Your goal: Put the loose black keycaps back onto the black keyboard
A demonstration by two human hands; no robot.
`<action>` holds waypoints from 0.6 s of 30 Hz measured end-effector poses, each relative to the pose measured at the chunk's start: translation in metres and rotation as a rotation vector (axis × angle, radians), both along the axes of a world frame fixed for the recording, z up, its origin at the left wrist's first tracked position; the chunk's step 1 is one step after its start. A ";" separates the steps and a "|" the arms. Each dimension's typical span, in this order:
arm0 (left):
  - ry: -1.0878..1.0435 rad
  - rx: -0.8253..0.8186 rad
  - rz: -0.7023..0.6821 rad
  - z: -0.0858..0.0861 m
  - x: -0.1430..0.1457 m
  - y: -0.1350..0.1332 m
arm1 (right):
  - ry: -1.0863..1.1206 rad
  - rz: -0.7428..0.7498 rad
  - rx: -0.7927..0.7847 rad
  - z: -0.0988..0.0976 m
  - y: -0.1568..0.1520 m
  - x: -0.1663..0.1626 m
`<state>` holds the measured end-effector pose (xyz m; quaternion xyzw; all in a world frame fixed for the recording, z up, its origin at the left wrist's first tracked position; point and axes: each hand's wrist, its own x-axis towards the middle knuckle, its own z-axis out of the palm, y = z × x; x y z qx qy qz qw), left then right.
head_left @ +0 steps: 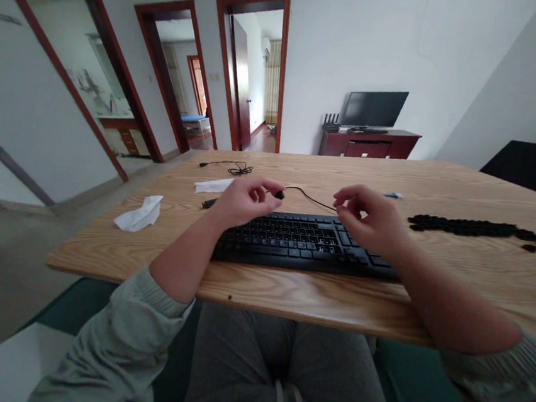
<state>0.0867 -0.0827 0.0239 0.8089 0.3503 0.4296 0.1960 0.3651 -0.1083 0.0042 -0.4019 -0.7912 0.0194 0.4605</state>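
Observation:
A black keyboard point(286, 252) lies along the table's near edge beneath both my hands. Some of its key positions look bare, with no cap on them. My left hand point(249, 202) is over the keyboard's left part, thumb and finger pinching a small black keycap point(279, 194). Above the right part, my right hand point(366, 213) has its thumb and fingertips curled together; whatever they hold, if anything, I cannot make out. A thin black cable point(309, 197) runs behind the keyboard between the two hands. Several loose black keycaps point(464, 227) lie in rows to the right.
Crumpled white tissue point(138, 215) and another white tissue point(213, 185) lie on the left of the wooden table point(250, 284). Behind them is a coiled cable end point(240, 170). A small blue-and-white item point(393, 195) lies beyond my right hand. A television point(375, 108) stands by the far wall.

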 end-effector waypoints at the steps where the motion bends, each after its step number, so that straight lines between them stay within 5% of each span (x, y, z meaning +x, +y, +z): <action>1: -0.052 -0.012 0.038 0.001 -0.013 0.004 | 0.002 -0.009 -0.008 -0.001 0.001 0.003; 7: 0.057 -0.143 0.151 -0.005 -0.073 0.008 | -0.059 -0.025 -0.045 -0.004 0.004 0.011; 18: 0.261 -0.107 0.148 -0.009 -0.063 -0.002 | -0.111 -0.023 -0.053 -0.006 0.007 0.016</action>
